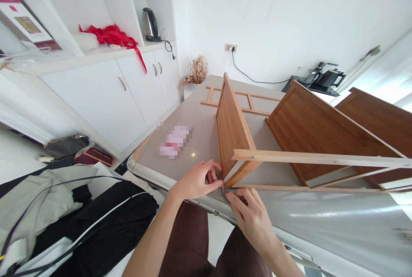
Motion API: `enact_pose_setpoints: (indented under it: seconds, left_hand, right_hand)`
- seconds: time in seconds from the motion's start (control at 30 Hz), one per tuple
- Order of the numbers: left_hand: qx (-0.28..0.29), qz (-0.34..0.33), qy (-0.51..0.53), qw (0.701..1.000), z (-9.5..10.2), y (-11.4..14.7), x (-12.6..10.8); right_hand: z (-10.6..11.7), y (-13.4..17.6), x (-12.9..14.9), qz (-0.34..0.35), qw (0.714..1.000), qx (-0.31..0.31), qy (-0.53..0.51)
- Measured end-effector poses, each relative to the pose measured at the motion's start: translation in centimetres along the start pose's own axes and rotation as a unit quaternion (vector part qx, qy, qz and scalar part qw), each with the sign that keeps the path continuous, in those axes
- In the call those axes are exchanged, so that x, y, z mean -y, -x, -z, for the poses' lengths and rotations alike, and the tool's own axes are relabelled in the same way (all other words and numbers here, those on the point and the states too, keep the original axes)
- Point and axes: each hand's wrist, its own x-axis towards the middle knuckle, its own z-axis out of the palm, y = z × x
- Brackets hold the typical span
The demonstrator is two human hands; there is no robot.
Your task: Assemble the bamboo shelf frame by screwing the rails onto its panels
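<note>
Here, the wooden frame (pixel 299 135) rests on the surface (pixel 202 135), lower rail (pixel 273 188) running rightward from the left hand (pixel 201 178), fingers curled, hold unclear, and right hand (pixel 251 208), fingers apparently pinching a metal piece (pixel 224 191).

The bare left hand (pixel 197 181) was turned to the right, with its fingers curled and its thumb extended below them, while the bare right hand (pixel 250 210) was just beside, its fingers bent; the two bare forearms (pixel 153 232) reached forward and inward

White wall (pixel 273 19), shelved white cabinet (pixel 138 90), grey table (pixel 203 133), bright light at right
</note>
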Motion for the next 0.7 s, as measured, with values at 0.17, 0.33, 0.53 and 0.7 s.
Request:
enact_pose_setpoints:
  seconds: [0.17,0.33,0.53,0.7]
  left_hand:
    - [-0.002,-0.002,0.002,1.0,-0.1,0.0,0.1]
    - [-0.001,-0.003,0.003,1.0,0.0,0.0,-0.2]
    - [0.004,0.004,0.014,1.0,0.0,0.1,-0.3]
    - [0.0,0.003,0.016,1.0,-0.1,0.1,-0.3]
  right_hand:
    - [0.2,-0.1,0.7,0.019,0.998,0.001,0.057]
    - [0.5,-0.6,1.4,-0.007,1.0,-0.004,0.023]
    - [0.5,-0.4,0.9,-0.035,0.999,0.007,-0.033]
    - [0.1,-0.2,0.5,-0.05,0.997,0.007,-0.058]
